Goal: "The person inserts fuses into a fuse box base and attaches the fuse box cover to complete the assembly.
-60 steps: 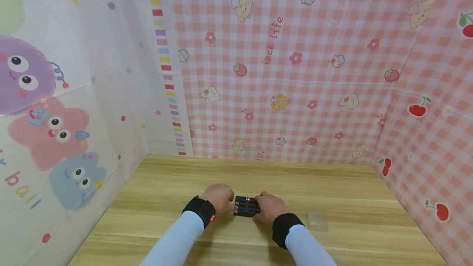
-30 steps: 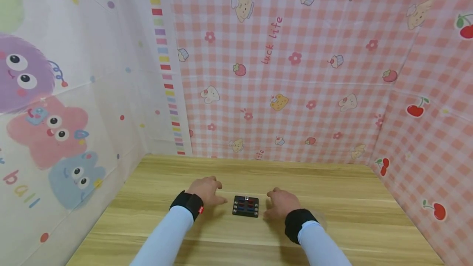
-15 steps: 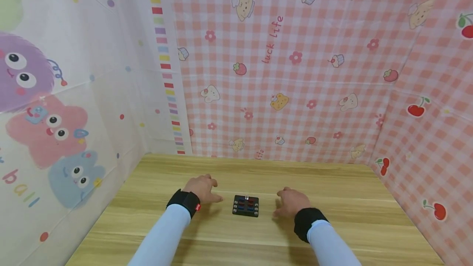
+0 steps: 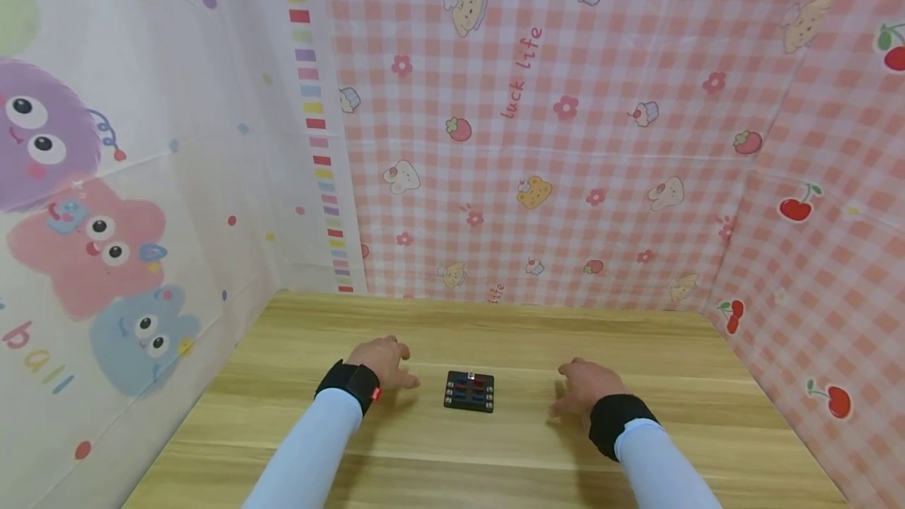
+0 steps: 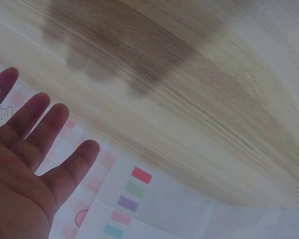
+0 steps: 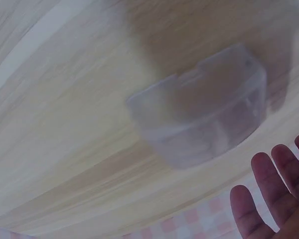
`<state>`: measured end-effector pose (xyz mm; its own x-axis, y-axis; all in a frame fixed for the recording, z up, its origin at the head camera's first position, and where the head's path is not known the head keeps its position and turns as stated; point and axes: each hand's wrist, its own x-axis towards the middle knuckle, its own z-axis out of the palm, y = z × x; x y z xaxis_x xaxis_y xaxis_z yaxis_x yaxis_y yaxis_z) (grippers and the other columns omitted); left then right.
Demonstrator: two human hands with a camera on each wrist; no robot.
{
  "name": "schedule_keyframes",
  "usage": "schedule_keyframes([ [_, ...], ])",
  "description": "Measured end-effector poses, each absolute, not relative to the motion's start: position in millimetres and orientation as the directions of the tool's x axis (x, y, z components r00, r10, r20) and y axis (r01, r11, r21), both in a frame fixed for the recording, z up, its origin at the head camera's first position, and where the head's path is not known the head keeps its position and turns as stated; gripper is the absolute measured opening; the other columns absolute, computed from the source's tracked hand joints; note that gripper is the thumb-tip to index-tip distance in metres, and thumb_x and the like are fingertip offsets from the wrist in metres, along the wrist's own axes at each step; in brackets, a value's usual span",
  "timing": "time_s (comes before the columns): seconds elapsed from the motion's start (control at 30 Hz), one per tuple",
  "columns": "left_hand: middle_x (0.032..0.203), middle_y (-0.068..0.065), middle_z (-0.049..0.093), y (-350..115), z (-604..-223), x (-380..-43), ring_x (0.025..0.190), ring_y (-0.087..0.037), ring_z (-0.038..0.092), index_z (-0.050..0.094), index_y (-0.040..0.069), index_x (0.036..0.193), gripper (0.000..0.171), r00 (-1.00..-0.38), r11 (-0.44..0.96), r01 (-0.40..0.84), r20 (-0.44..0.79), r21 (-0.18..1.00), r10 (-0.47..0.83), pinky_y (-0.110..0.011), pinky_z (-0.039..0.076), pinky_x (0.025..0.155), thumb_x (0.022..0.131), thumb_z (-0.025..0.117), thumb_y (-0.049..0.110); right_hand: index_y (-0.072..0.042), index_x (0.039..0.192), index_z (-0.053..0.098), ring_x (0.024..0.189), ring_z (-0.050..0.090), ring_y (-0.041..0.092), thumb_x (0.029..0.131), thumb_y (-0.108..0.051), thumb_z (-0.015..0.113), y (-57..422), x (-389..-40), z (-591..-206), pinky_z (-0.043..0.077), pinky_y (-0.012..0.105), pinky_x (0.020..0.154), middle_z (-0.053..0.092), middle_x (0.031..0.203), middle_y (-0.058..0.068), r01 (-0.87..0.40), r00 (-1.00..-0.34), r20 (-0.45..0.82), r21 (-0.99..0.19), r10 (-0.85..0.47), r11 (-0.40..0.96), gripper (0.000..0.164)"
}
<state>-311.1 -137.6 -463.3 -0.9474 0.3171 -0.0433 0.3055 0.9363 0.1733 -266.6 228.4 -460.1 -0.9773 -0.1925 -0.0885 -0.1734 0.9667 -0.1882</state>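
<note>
A black fuse block point(image 4: 470, 392) with red and blue fuses and metal screw terminals lies flat on the table between my hands. My left hand point(image 4: 380, 361) hovers to its left, fingers spread and holding nothing; the left wrist view shows the bare palm point(image 5: 20, 189). To the right of the block, and apart from it, is my right hand point(image 4: 588, 387), also without anything in its fingers. The right wrist view has a clear plastic cover point(image 6: 204, 109) on the table near the right fingers, not touched. In the head view my right hand and wrist hide that cover.
The wood-grain table point(image 4: 424, 462) reaches back to a pink checked cloth point(image 4: 566, 242). A white cartoon cloth point(image 4: 212, 258) hangs on the left and a cherry-print cloth point(image 4: 834, 297) on the right.
Two seconds ago my right hand held the fuse block's right side, with the left hand at its left edge. Both hands have since come away outward, the right one farther. The block stays put.
</note>
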Motion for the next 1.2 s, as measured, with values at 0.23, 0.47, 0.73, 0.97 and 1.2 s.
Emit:
schedule_keyframes([
  [0.23, 0.113, -0.008, 0.066, -137, -459, -309, 0.107, -0.029, 0.062, 0.070, 0.011, 0.116, 0.055, -0.956, 0.947, 0.263, -0.083, 0.182, 0.281, -0.049, 0.048, 0.093, 0.078, 0.079, 0.050, 0.000, 0.128, 0.062, 0.117, 0.056, 0.043, 0.072, -0.037, 0.088, 248, -259, -454, 0.043, 0.055, 0.096, 0.060, 0.125, 0.021, -0.096, -0.981, -0.143, -0.233, -0.132, 0.968, 0.072],
  [0.47, 0.113, -0.008, 0.066, -137, -462, -310, 0.104, -0.029, 0.063, 0.071, 0.011, 0.113, 0.054, -0.956, 0.948, 0.265, -0.076, 0.178, 0.282, -0.049, 0.049, 0.091, 0.077, 0.080, 0.050, -0.001, 0.128, 0.062, 0.118, 0.055, 0.045, 0.068, -0.031, 0.088, 257, -253, -459, 0.043, 0.057, 0.096, 0.059, 0.127, 0.025, -0.083, -0.980, -0.157, -0.227, -0.121, 0.970, 0.071],
  [0.73, 0.112, -0.007, 0.066, -134, -465, -307, 0.103, -0.028, 0.062, 0.071, 0.012, 0.113, 0.053, -0.956, 0.946, 0.267, -0.076, 0.185, 0.284, -0.049, 0.048, 0.092, 0.077, 0.080, 0.049, -0.001, 0.122, 0.065, 0.110, 0.060, 0.040, 0.059, -0.026, 0.093, 265, -250, -467, 0.046, 0.054, 0.093, 0.065, 0.115, 0.020, -0.120, -0.979, -0.143, -0.168, -0.144, 0.979, 0.073],
  [0.97, 0.112, -0.007, 0.067, -133, -462, -305, 0.104, -0.028, 0.063, 0.071, 0.012, 0.112, 0.052, -0.954, 0.947, 0.276, -0.073, 0.167, 0.290, -0.049, 0.049, 0.091, 0.077, 0.080, 0.050, -0.003, 0.116, 0.067, 0.088, 0.061, 0.026, 0.055, -0.018, 0.095, 267, -246, -464, 0.050, 0.048, 0.082, 0.066, 0.100, 0.008, -0.118, -0.979, -0.143, -0.172, -0.143, 0.978, 0.070],
  [1.2, 0.110, -0.006, 0.067, -133, -463, -305, 0.101, -0.027, 0.063, 0.071, 0.012, 0.111, 0.051, -0.953, 0.946, 0.276, -0.077, 0.169, 0.292, -0.048, 0.050, 0.090, 0.077, 0.080, 0.049, -0.004, 0.113, 0.068, 0.081, 0.058, 0.022, 0.055, -0.013, 0.094, 267, -246, -464, 0.050, 0.046, 0.077, 0.067, 0.096, 0.006, -0.116, -0.981, -0.138, -0.164, -0.139, 0.980, 0.064],
])
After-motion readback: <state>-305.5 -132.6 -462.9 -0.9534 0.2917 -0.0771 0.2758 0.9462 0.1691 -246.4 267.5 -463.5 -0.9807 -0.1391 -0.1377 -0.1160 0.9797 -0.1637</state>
